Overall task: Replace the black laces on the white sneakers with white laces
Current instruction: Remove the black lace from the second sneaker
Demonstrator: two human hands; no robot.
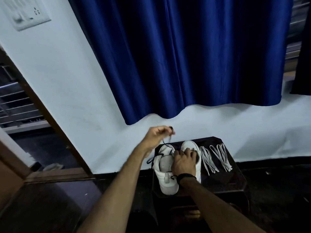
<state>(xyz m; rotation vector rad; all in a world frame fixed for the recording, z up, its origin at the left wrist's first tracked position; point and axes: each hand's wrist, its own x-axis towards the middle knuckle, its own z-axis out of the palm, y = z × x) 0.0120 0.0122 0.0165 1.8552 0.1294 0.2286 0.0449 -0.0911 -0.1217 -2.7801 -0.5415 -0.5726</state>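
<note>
Two white sneakers stand side by side on a small dark table (235, 180), toes toward the wall. My left hand (156, 135) is raised above the left sneaker (165, 179) and pinches the black lace (166, 142), which runs taut down to that shoe's eyelets; more black lace (152, 159) hangs off its left side. My right hand (184, 161) lies across the sneakers with its fingers curled over the tongue area of the right sneaker (189, 145). Two bundles of white laces (207, 158) (221, 156) lie to the right of the shoes.
A blue curtain (185, 56) hangs on the white wall behind the table. A wooden door frame (50, 121) stands at the left, with a railing beyond it. The floor around the table is dark.
</note>
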